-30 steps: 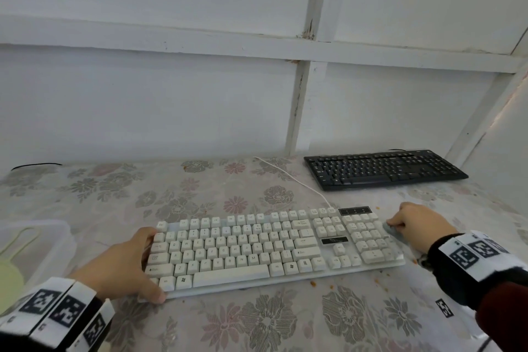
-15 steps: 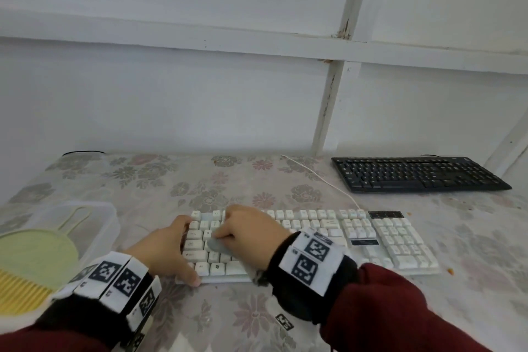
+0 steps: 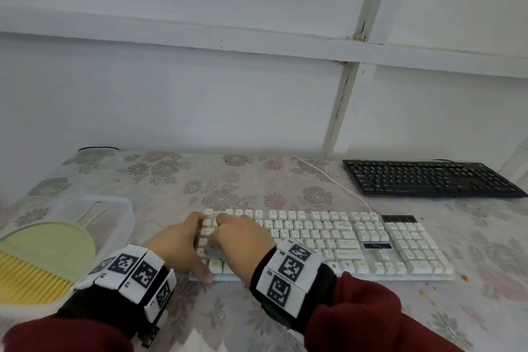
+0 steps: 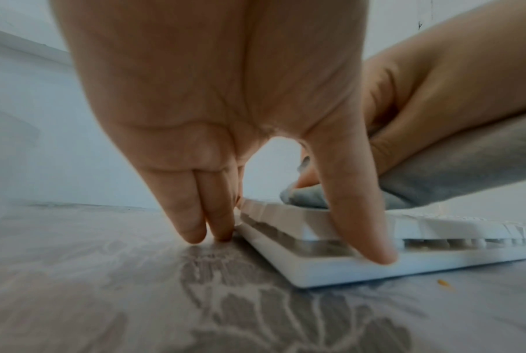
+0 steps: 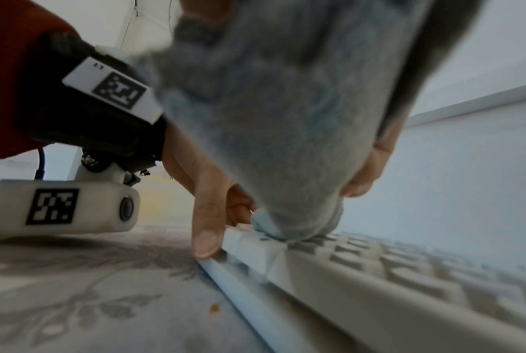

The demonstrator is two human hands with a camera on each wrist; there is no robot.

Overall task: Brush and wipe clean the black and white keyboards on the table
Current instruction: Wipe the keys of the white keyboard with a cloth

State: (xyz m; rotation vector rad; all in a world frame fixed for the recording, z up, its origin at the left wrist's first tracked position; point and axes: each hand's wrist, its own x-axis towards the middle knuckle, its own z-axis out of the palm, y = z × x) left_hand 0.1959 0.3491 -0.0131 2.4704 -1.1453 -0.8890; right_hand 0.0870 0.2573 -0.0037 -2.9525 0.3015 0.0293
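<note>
The white keyboard [image 3: 343,240] lies in the middle of the floral tablecloth, with the black keyboard [image 3: 428,180] behind it at the right by the wall. My left hand [image 3: 194,248] braces the white keyboard's left end. Its straight fingers [image 4: 195,215] touch the table at the left edge, and the thumb presses the front rim. My right hand [image 3: 228,234] grips a bunched grey cloth [image 5: 285,143] and presses it onto the leftmost keys, right beside the left hand. The cloth [image 4: 454,172] hides most of the right fingers.
A clear plastic tub [image 3: 120,208] at the left holds a green dustpan [image 3: 48,248] and a yellow brush [image 3: 28,280]. A white cable [image 3: 331,183] runs from the keyboard toward the wall. Orange crumbs [image 3: 464,276] lie on the tablecloth [image 3: 285,317] near the keyboard's right end.
My right hand has swept the cloth from the keyboard's right end across to its left end. The left hand has stayed at the left end. The head view has turned left.
</note>
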